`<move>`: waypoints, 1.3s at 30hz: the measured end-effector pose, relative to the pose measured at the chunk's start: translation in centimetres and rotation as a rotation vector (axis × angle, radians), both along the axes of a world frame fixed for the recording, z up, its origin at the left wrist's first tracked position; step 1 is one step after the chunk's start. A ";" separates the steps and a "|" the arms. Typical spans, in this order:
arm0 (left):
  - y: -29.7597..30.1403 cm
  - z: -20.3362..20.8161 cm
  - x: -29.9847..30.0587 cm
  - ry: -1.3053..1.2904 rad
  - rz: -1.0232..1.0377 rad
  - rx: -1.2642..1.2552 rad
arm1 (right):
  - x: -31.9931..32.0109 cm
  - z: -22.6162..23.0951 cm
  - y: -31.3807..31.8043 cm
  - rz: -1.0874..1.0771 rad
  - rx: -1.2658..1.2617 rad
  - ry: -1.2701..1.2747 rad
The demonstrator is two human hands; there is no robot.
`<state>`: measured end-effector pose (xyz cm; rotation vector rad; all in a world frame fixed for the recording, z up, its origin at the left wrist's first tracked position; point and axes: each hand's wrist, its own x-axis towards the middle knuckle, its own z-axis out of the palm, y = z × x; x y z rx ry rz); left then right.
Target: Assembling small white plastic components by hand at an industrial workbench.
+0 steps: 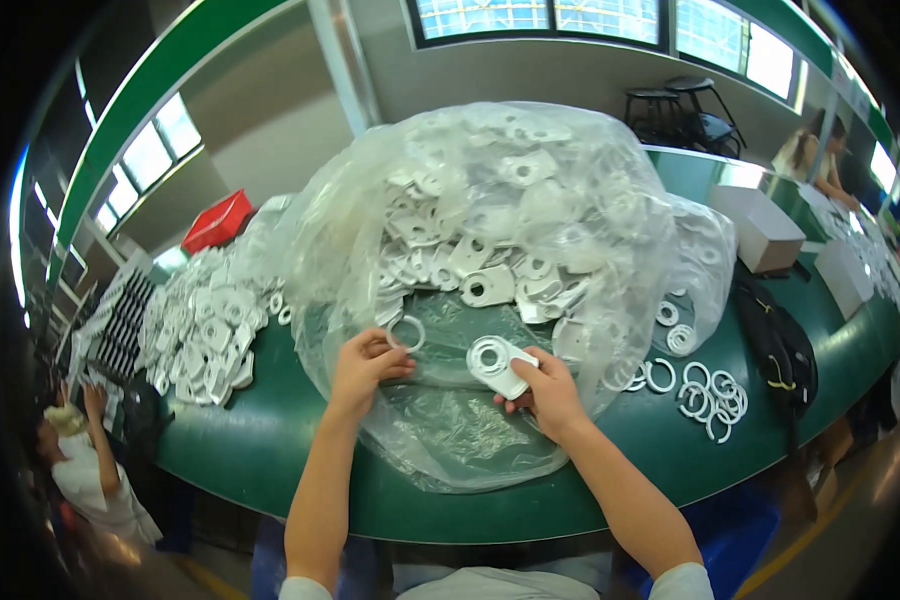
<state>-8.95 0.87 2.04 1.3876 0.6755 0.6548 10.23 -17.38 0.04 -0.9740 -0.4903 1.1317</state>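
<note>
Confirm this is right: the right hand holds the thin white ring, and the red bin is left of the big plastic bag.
Wrong hand: the head view shows the thin white ring in the left hand. The red bin is indeed left of the big plastic bag.

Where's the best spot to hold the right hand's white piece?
Probably pinch the white piece by its blocky end, from the right, thumb above and fingers below, like the right hand. That end looks flat; the round end, with its hole, is uncovered.
</note>
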 end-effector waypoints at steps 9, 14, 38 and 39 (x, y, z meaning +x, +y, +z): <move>-3.9 0.2 1.9 -0.143 -0.027 -0.239 | -0.6 1.2 -0.5 0.059 -0.086 -0.105; -4.8 0.6 2.5 -0.187 0.009 -0.320 | -0.9 1.7 -0.7 0.061 -0.099 -0.116; -8.1 1.1 3.2 -0.072 -0.048 0.111 | -1.5 1.6 -0.6 0.159 -0.007 -0.192; -8.2 1.1 3.2 -0.061 -0.051 0.133 | -1.5 1.6 -0.6 0.156 -0.010 -0.208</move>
